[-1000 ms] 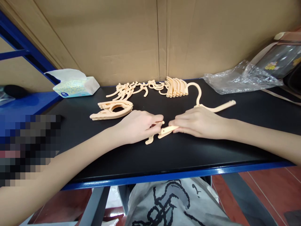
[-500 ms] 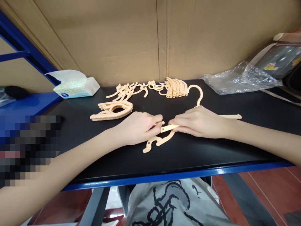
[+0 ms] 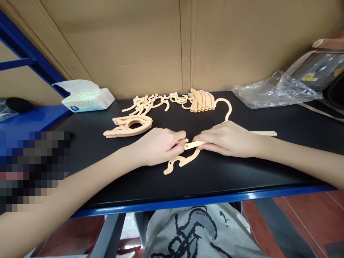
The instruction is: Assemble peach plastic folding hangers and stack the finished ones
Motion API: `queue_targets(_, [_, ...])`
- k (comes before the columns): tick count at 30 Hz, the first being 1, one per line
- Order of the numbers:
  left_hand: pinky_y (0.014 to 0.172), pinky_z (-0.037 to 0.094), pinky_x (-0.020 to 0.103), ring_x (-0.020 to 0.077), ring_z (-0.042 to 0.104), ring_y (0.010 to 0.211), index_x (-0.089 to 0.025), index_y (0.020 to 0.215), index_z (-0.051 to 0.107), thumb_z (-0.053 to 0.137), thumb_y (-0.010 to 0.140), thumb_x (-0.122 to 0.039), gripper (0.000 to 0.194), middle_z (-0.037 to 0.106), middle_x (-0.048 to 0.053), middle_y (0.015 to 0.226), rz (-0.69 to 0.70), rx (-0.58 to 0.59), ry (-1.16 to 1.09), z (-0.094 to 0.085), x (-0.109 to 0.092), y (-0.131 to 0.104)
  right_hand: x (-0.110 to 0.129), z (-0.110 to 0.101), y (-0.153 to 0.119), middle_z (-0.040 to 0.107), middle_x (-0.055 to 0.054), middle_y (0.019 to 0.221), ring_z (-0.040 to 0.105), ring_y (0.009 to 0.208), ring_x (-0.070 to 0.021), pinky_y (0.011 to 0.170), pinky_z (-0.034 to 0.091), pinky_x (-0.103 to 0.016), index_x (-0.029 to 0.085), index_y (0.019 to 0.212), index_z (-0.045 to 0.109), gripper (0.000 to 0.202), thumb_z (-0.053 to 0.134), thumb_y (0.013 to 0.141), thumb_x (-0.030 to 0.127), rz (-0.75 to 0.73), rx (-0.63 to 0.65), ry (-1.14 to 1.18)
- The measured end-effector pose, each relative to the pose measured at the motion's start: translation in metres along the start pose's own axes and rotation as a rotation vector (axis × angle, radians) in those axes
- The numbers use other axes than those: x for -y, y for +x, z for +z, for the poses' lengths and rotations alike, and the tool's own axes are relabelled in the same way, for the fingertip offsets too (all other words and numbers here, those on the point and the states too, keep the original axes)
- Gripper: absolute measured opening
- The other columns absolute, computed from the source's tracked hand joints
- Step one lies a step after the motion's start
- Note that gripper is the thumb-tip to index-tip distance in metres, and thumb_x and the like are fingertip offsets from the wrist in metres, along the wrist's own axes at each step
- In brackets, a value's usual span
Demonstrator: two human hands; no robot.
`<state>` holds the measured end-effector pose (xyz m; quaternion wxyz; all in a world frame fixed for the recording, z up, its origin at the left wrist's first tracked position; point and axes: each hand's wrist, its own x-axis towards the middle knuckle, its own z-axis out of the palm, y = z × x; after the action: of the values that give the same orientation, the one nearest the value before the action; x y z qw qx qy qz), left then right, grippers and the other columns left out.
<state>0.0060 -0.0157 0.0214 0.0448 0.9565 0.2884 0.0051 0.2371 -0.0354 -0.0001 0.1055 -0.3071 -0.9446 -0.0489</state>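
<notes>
**Hanger (image 3: 228, 108) in your right hand (image 3: 227, 139), small piece (image 3: 186, 140) in your left hand (image 3: 158, 147)**

Behind your work stands a tall wall of brown cardboard (image 3: 120, 46), and before it runs the black table (image 3: 215, 175) with its blue front edge. The pale hanger lies at the middle of that table, hook pointing away from you, one arm reaching out past your right wrist. Beyond it, on your right, is a crumpled clear plastic bag (image 3: 274, 94); far left sits the tissue box (image 3: 86, 101). Your right hand is closed over the hanger's middle, and a strip with a hole pokes out toward your left hand. A folded stack of hanger parts (image 3: 145, 123) rests beyond your left hand, with a row of curved pieces (image 3: 202, 101) and a heap of hooks (image 3: 145, 104) farther back. Your left fingers pinch the small piece, mostly hidden.
</notes>
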Motion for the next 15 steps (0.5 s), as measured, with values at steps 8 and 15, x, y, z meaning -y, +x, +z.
queue_targets(8, [0.046,0.019,0.025,0.0116,0.044,0.046,-0.020,0.072,0.037,0.038,0.093,-0.035,0.026,0.044,-0.005,0.053,-0.002,-0.068,0.029,-0.0001,0.0007,-0.0022,-0.0045,0.0020,-0.0004,0.070,-0.002,0.085,0.064,0.071,-0.0151,0.059,0.038,-0.025,0.019,0.104,0.063,0.031,0.036,0.097,0.034,0.012,-0.064,0.010])
queue_targets(15, [0.046,0.018,0.024,0.0117,0.045,0.045,-0.019,0.075,0.040,0.036,0.093,-0.054,0.039,0.046,-0.005,0.053,0.008,-0.099,0.100,0.0027,0.0038,-0.0004,-0.0034,0.0015,-0.0011,0.070,-0.002,0.085,0.064,0.071,-0.0141,0.059,0.039,-0.025,0.019,0.103,0.063,0.032,0.036,0.098,0.034,0.000,-0.092,-0.030])
